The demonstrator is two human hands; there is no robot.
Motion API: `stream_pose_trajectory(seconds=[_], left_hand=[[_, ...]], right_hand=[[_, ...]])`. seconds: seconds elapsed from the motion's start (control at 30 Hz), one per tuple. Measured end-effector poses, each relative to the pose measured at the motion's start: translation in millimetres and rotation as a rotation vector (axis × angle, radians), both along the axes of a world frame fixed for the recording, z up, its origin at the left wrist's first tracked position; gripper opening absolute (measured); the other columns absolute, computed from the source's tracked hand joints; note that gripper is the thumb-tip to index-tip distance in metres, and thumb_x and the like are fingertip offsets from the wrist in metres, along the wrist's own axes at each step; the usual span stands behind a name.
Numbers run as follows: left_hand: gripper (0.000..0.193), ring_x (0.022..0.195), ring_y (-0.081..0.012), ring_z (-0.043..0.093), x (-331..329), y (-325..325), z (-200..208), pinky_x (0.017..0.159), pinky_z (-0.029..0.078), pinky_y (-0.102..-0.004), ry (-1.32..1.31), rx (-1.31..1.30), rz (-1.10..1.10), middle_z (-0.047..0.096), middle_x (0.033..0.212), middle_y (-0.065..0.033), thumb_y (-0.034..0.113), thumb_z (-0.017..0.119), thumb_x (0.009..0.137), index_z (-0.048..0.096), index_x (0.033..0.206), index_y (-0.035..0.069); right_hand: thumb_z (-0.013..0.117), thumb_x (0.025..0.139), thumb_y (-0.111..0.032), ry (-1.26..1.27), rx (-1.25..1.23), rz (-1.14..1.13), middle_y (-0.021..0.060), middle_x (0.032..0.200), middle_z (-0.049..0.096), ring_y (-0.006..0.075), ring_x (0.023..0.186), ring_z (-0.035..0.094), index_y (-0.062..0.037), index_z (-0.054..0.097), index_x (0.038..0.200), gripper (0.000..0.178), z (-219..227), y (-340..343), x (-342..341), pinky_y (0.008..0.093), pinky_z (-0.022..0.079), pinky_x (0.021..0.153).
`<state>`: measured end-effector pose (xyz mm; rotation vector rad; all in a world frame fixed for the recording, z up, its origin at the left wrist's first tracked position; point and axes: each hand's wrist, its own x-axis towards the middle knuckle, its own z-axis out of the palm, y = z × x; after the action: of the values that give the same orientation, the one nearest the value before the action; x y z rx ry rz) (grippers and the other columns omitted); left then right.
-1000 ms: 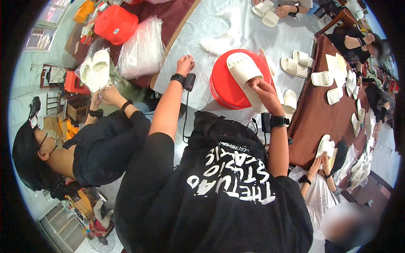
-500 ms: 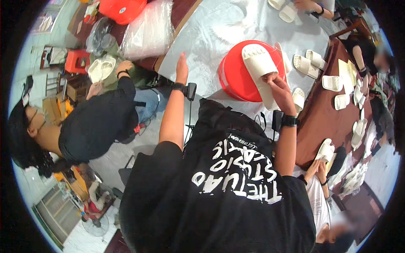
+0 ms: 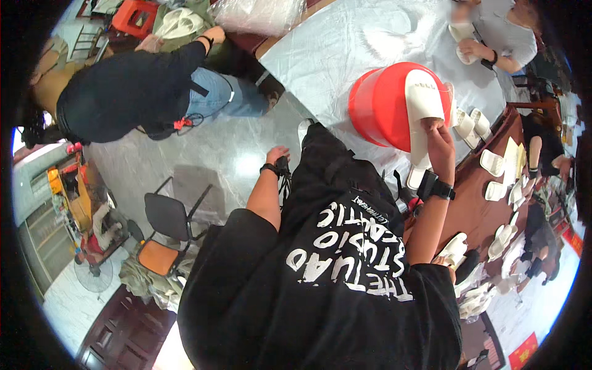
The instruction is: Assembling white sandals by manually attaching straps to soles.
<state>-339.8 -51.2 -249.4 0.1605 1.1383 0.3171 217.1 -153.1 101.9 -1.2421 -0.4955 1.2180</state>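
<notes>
My right hand (image 3: 439, 137) grips a cream-white slide slipper (image 3: 423, 102) at the opening of its strap. The slipper is in front of a red round plastic bucket or stool (image 3: 377, 108) on the silver-grey covered table (image 3: 320, 68); whether they touch, I cannot tell. Part of another white slipper (image 3: 417, 177) shows below, near my right wrist. My left hand (image 3: 277, 154) hangs low beside my black trousers, its fingers loosely bent, with nothing visible in it. Both wrists wear black bands with small devices.
Pairs of white slippers (image 3: 472, 126) lie right of the red object, with more on a brown table (image 3: 478, 197). A person in black (image 3: 139, 92) stands left holding white slippers (image 3: 179, 23). Another person's hand (image 3: 472, 49) is at the far right. A chair (image 3: 166, 216) stands behind left.
My left hand has dropped from beside the table to my side. My right hand keeps hold of the slipper. The view has turned, bringing more floor and the chair into sight.
</notes>
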Motion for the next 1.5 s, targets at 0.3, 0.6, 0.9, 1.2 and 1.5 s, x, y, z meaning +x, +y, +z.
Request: stream_pose_trajectory(seconds=[0.3, 0.6, 0.9, 1.2, 1.5], left_hand=[[0.044, 0.109, -0.0249, 0.065, 40, -37, 59, 0.083, 0.053, -0.0397, 0.395, -0.047, -0.069, 0.066, 0.127, -0.0111, 0.026, 0.054, 0.102, 0.053, 0.141, 0.006], [0.042, 0.101, -0.0226, 0.067, 93, -14, 83, 0.082, 0.051, -0.0391, 0.356, 0.16, -0.367, 0.07, 0.117, -0.0091, 0.023, 0.048, 0.098, 0.056, 0.137, 0.009], [0.042, 0.099, -0.0248, 0.068, 90, -21, 98, 0.089, 0.055, -0.036, 0.253, 0.151, -0.357, 0.068, 0.115, -0.0139, 0.016, 0.044, 0.099, 0.059, 0.134, -0.002], [0.031, 0.086, -0.0197, 0.069, 50, -39, 67, 0.072, 0.055, -0.0336, 0.28, 0.652, -1.093, 0.072, 0.097, -0.009, 0.021, 0.051, 0.098, 0.07, 0.114, 0.003], [0.024, 0.062, -0.0134, 0.057, 62, -25, 64, 0.059, 0.048, -0.0311, 0.246, 0.597, -0.921, 0.064, 0.074, -0.0018, 0.019, 0.054, 0.096, 0.072, 0.095, 0.005]], right_hand=[[0.049, 0.106, -0.009, 0.02, 0.016, -0.081, 0.0106, 0.12, 0.062, 0.0219, 0.122, 0.057, -0.0024, 0.057, 0.107, 0.01, -14, -13, 11, 0.0363, 0.04, 0.111], [0.052, 0.103, -0.008, 0.001, 0.08, -0.074, 0.0105, 0.12, 0.06, 0.0238, 0.122, 0.054, -0.0003, 0.058, 0.107, 0.011, -15, -16, 12, 0.0408, 0.035, 0.115], [0.052, 0.103, -0.009, -0.185, 0.046, -0.031, 0.0118, 0.119, 0.061, 0.024, 0.119, 0.056, 0.0001, 0.057, 0.11, 0.013, -15, -17, 12, 0.0397, 0.037, 0.113], [0.051, 0.106, -0.009, 0.018, 0.066, -0.082, 0.0106, 0.116, 0.064, 0.0204, 0.111, 0.059, 0.0, 0.059, 0.113, 0.014, -8, -7, 10, 0.0349, 0.042, 0.106], [0.054, 0.104, -0.008, 0.042, 0.096, -0.073, 0.0038, 0.097, 0.059, 0.0143, 0.092, 0.056, -0.0013, 0.06, 0.11, 0.011, -7, -11, 7, 0.0295, 0.044, 0.09]])
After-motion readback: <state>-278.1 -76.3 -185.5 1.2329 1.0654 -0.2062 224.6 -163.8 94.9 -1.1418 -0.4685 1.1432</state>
